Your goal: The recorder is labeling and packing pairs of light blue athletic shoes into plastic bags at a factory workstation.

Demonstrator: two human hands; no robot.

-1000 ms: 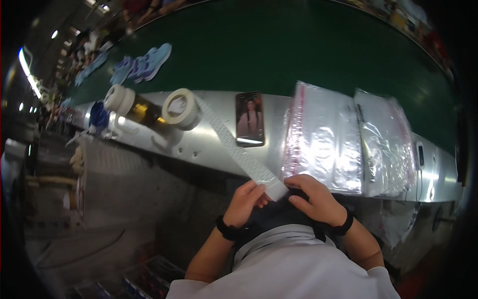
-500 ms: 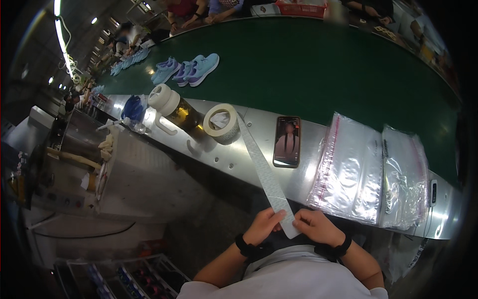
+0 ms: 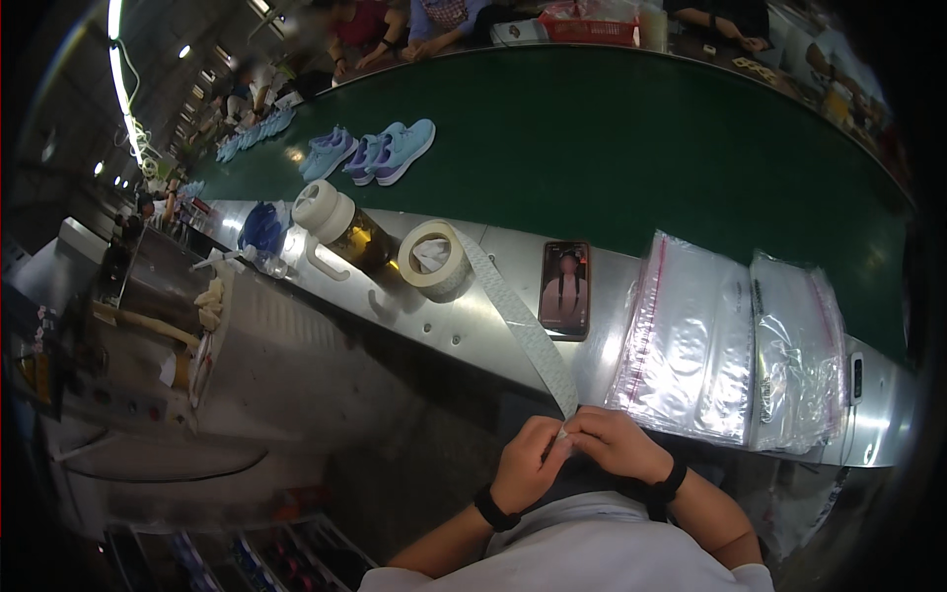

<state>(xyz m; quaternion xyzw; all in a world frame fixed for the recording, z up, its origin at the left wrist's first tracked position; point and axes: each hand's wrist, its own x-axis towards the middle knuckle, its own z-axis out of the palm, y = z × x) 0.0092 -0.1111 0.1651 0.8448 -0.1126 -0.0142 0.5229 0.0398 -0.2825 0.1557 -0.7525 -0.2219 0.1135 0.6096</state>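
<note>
A pale printed strip (image 3: 521, 319) runs from a wide white roll (image 3: 446, 280) with crumpled white material in its core. The strip slants down over the metal ledge to my fingers. My left hand (image 3: 531, 462) pinches the strip's near end. My right hand (image 3: 619, 446) closes on the same spot, its fingertips touching those of the left. The very end of the strip is mostly hidden between the fingers. A phone (image 3: 565, 292) with a lit screen lies to the right of the strip.
Stacked clear plastic bags (image 3: 688, 340) lie on the metal ledge (image 3: 473, 340) at right. A white-lidded bottle (image 3: 360, 240) stands left of the roll. Blue and purple shoes (image 3: 395, 153) sit on the green belt (image 3: 592, 148). Several people are across it.
My hands have drawn together over the strip's end, which lay flat and visible between them before. The whole scene has shifted slightly down in view.
</note>
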